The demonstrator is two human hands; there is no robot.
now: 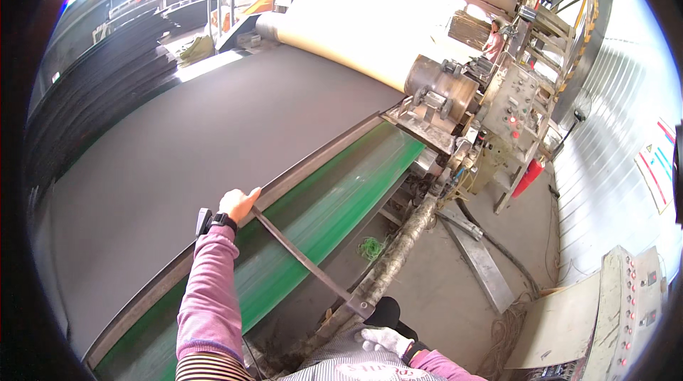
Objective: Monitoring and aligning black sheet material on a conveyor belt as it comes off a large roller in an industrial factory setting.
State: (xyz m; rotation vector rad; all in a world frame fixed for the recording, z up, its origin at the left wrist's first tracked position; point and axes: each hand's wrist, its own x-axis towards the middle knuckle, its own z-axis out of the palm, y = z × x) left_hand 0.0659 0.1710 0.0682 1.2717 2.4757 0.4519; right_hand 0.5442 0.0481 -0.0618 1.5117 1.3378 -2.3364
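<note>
A long metal bar point(320, 145) runs along the near edge of a wide dark grey sheet point(206, 132). My left hand point(238, 204), bare, is closed over this bar, its thumb pointing right. From beside that hand a narrow flat metal arm point(302, 256) slants down to a pivot near my waist. Under the arm lies a shiny green belt point(334, 203). My right hand point(384, 340) wears a white glove and is held at my striped apron point(334, 360), fingers curled; what they hold, if anything, is hidden.
A bright tan roll sheet point(370, 11) meets the dark sheet at the far side. Stacked dark sheets point(107, 68) stand left. To the right are a control panel point(514, 100), a worn roller shaft point(402, 249), a metal plate point(477, 263) on the floor and a button cabinet point(619, 310). A person point(492, 41) is far off.
</note>
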